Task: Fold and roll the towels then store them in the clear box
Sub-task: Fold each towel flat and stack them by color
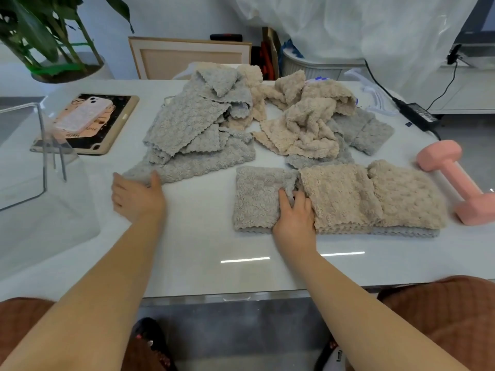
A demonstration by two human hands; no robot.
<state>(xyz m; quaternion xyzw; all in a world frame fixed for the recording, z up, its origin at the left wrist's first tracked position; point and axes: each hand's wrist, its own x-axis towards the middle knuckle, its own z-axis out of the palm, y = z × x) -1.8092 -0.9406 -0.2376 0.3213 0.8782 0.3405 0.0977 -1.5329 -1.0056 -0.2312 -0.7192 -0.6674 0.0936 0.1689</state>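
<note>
Folding step: right hand (293,212) pinches folded grey towel (255,199); left hand (138,196), fingers relaxed, touches loose grey towel (192,163); rolling likely next.

No legible text; only blurred, unreadable lettering on the tablet cover (115,121).

Both bare forearms stretch forward, palms down. The left hand (138,195) lies farther out, thumb spread wide from its fingers; whether it grips anything is unclear. The right hand (294,212) curls its fingers, pinching a fold of the folded grey towel (254,199).
</note>
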